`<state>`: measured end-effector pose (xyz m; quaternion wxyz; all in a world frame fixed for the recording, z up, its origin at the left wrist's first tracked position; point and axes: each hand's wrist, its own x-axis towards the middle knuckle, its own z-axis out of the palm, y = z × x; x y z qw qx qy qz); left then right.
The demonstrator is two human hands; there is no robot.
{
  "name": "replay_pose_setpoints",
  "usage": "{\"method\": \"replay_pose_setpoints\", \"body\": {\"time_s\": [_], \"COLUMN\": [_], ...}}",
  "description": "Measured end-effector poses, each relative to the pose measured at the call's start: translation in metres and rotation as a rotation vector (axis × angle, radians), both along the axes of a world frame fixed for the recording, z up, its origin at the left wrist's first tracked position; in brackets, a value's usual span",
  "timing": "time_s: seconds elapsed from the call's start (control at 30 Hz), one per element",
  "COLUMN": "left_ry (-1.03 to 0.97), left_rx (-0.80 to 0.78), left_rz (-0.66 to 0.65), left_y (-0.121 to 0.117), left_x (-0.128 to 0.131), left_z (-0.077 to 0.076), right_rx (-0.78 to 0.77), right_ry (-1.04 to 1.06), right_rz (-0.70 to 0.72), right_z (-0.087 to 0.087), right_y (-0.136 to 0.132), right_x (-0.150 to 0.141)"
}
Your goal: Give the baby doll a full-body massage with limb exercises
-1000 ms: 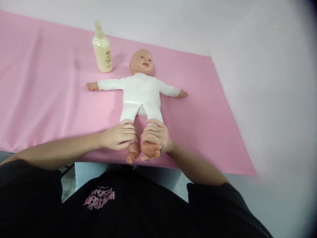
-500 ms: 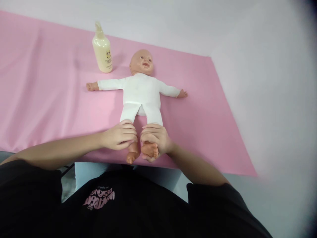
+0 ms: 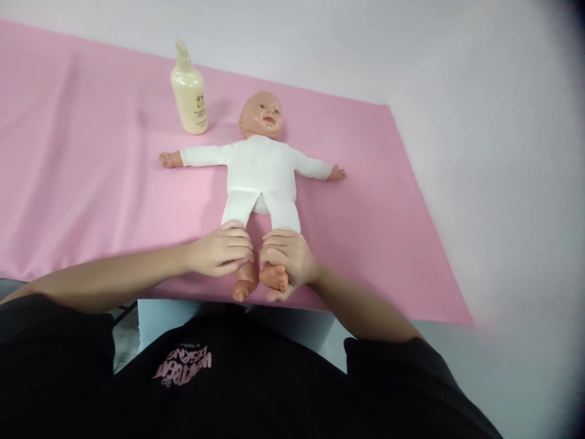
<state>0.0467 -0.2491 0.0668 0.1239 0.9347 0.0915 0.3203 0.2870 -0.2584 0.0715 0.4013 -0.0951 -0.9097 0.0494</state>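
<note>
A baby doll (image 3: 260, 167) in white clothes lies on its back on a pink sheet (image 3: 82, 183), arms spread, feet toward me. My left hand (image 3: 222, 250) is wrapped round the doll's lower leg on the left, just above its bare foot (image 3: 242, 286). My right hand (image 3: 290, 256) is closed round the other ankle, with that bare foot (image 3: 274, 277) sticking out from under my fingers.
A cream lotion bottle (image 3: 188, 91) with a pump top stands upright on the sheet, left of the doll's head. The sheet's near edge runs just below my hands. A pale wall rises behind and to the right.
My right hand has slid a little down the doll's leg toward the foot, and the foot has moved slightly up and left. My left hand has stayed put.
</note>
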Motion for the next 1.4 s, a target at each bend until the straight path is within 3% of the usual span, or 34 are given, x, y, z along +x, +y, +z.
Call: {"method": "replay_pose_setpoints", "body": {"time_s": [0.23,0.8,1.07,1.4], "left_ry": [-0.013,0.009,0.051,-0.002], "left_rx": [0.006,-0.019,-0.019,0.145], "left_rz": [0.002,-0.003,0.015,-0.076], "left_y": [-0.001,-0.001,-0.001,-0.004], "left_x": [0.0,0.001,0.0,-0.001], "left_z": [0.001,0.001,0.001,-0.003], "right_rx": [-0.027,0.116,0.038,0.129], "right_ry": [-0.005,0.124,0.107,0.165], "right_rz": [0.003,0.078,0.157,0.136], "right_z": [0.001,0.007,0.006,0.008], "right_y": [-0.001,-0.011,-0.01,-0.011], "right_x": [0.001,-0.009,-0.007,-0.011]}}
